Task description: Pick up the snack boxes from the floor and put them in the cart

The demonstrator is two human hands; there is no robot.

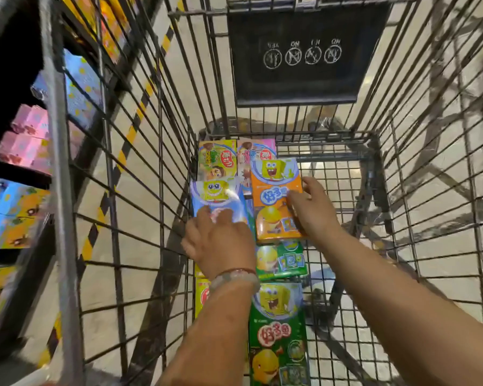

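Both hands reach down into the wire cart, setting snack boxes on its floor.

The left hand, a beaded bracelet on its wrist, lies on the blue snack box at the cart's left wall, its fingers spread flat over the box's lower part. The right hand holds the orange snack box just beside it, thumb and fingers curled round the box's right edge. Behind these two lie a lime-green box and a pink box against the cart's far end. Nearer the camera, a green box shows partly under the orange one, and another green box lies closest of all. A yellow box peeks out under the left wrist. Outside the cart's left wall, shelves carry more coloured boxes.
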